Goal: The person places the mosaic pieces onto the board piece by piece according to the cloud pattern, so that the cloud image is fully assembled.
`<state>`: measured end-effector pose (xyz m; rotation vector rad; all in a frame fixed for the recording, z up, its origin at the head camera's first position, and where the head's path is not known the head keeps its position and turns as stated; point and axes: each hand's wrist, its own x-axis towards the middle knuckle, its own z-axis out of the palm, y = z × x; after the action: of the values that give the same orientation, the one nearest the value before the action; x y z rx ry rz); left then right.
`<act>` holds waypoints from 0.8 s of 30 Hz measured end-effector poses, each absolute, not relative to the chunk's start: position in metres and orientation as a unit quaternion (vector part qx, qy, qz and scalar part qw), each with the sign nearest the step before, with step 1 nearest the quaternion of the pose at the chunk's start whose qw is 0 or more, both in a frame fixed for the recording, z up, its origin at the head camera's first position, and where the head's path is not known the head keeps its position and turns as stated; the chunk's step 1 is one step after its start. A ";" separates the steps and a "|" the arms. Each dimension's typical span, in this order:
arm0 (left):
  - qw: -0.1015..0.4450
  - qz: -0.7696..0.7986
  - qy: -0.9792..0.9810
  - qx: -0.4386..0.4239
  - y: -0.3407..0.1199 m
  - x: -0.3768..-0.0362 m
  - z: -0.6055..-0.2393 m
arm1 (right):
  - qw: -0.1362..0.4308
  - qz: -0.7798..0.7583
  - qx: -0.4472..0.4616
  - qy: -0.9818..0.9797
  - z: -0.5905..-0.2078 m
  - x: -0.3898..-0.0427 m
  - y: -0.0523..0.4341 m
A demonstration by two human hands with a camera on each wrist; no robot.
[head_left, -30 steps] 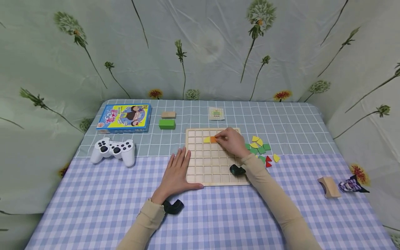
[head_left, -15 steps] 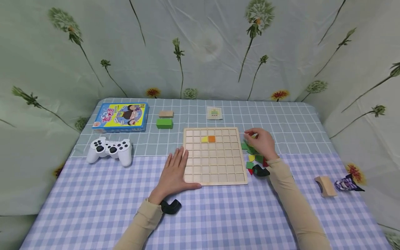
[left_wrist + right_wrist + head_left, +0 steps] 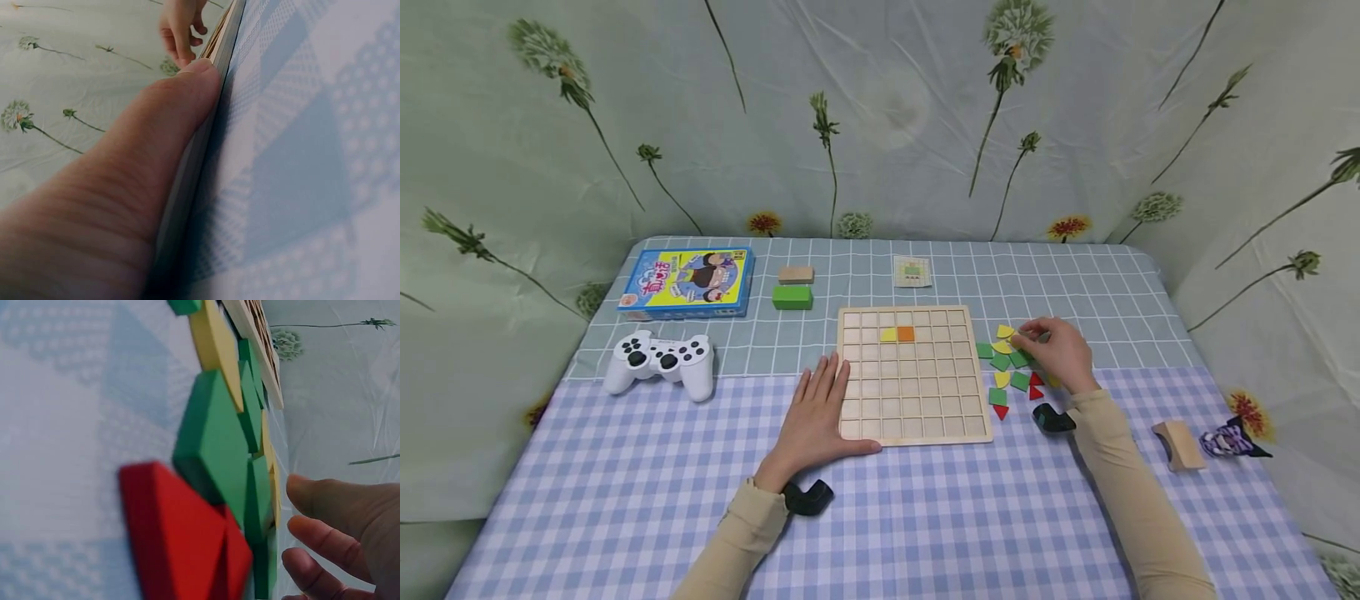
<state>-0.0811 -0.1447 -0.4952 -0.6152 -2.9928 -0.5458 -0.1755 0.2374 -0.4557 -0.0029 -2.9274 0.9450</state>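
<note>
Two tiles sit upper-centre on the wooden grid board; left hand lies flat bracing its edge, right hand curls fingertips onto the loose tile pile centre-right, grip unclear, so crowded pieces may scatter or lift together.

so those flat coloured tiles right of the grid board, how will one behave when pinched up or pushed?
The coloured tiles look like thin, rigid painted pieces, so probably stiff and light. Lying flat on the checked tablecloth, one should slide rather than roll or tip. They overlap in a loose pile beside the right hand, so pushing one likely drags neighbours; thin edges may make pinching fiddly.
</note>
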 end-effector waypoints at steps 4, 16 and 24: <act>0.020 -0.174 -0.964 -0.198 -0.145 -0.081 -0.496 | 0.019 0.299 -0.001 -0.954 -0.459 -0.176 0.237; -0.001 -0.170 -0.966 -0.195 -0.146 -0.082 -0.495 | 0.032 0.304 -0.007 -0.952 -0.461 -0.177 0.230; 0.015 -0.176 -0.964 -0.199 -0.145 -0.081 -0.494 | 0.093 0.335 0.015 -0.937 -0.457 -0.173 0.224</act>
<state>-0.0810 -0.1449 -0.4942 -0.6195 -2.9996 -0.5467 -0.1732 0.2235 -0.4565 0.0431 -2.7820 0.9952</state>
